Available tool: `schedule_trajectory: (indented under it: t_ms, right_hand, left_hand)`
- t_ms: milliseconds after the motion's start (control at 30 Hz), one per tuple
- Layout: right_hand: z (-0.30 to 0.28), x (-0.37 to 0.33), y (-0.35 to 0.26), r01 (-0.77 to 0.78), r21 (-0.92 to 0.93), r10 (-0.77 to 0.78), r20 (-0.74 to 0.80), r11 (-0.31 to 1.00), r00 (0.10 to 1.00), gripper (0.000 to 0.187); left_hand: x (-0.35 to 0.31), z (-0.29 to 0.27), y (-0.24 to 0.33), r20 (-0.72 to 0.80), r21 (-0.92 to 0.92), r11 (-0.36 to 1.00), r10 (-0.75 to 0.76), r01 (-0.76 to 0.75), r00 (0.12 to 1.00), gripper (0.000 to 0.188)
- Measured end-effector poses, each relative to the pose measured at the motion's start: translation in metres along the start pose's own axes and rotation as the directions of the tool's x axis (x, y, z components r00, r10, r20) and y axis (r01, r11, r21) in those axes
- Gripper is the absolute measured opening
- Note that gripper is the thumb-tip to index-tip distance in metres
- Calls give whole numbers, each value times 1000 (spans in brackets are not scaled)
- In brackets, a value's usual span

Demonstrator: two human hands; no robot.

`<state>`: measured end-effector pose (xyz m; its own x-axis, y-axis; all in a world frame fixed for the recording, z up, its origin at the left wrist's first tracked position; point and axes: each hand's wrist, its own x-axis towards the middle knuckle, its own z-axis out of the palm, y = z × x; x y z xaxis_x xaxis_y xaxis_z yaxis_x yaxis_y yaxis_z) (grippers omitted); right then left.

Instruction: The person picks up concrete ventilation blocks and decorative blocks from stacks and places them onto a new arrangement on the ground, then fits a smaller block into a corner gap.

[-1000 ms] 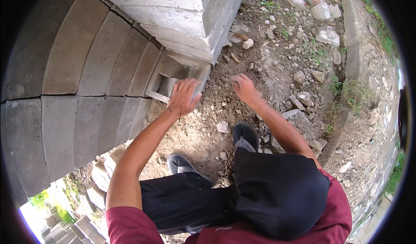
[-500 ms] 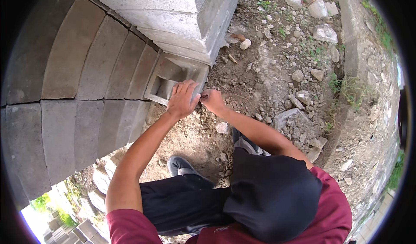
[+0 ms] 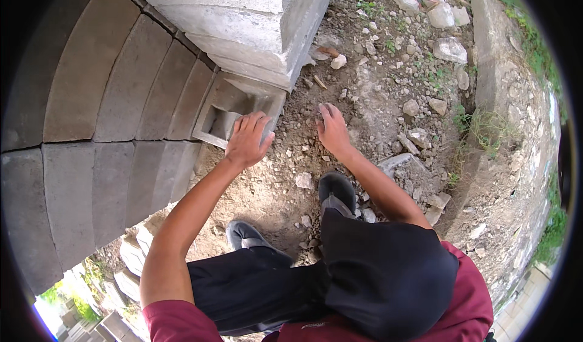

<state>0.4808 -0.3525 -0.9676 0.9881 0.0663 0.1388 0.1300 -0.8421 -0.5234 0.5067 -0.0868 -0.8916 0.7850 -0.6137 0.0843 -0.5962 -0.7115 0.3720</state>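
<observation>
Block (image 3: 234, 108): grey hollow concrete unit, last in a curved row of blocks (image 3: 115, 99), lying at the foot of a pale concrete plinth (image 3: 243, 20) on bare, stony ground (image 3: 388, 81).
Step in hand: apparently seating or steadying the block at the row's end; judged from hand placement only.
Left hand (image 3: 248, 138): fingers spread, palm down on the block's near corner; grip open, pressing rather than clasping.
Right hand (image 3: 333, 129): fingers loosely apart, empty, hovering just beside the block over the dirt, touching nothing that can be told.
Next move calls for: a firm hold with both hands on the block's edges, feet (image 3: 337, 190) kept back.
</observation>
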Motion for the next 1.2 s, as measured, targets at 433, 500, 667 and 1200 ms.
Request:
schedule_trajectory:
  t_ms: [433, 500, 667, 1200]
  right_hand:
    - [61, -14, -74, 88, 253, -157, 267, 964, 951, 72]
    - [53, -8, -68, 67, 437, -210, 287, 897, 935, 69]
    - [36, -44, -65, 105, 145, -136, 223, 984, 965, 71]
    - [47, -26, -65, 302, 139, -332, 327, 943, 885, 79]
  left_hand:
    - [0, 1, -2, 5, -1, 1000, 10, -10, 1000, 41]
    - [3, 2, 0, -4, -14, 1000, 22, -22, 1000, 41]
    - [-3, -1, -3, 14, -20, 1000, -6, 7, 1000, 41]
    - [1, 0, 0, 3, -15, 1000, -14, 14, 1000, 38]
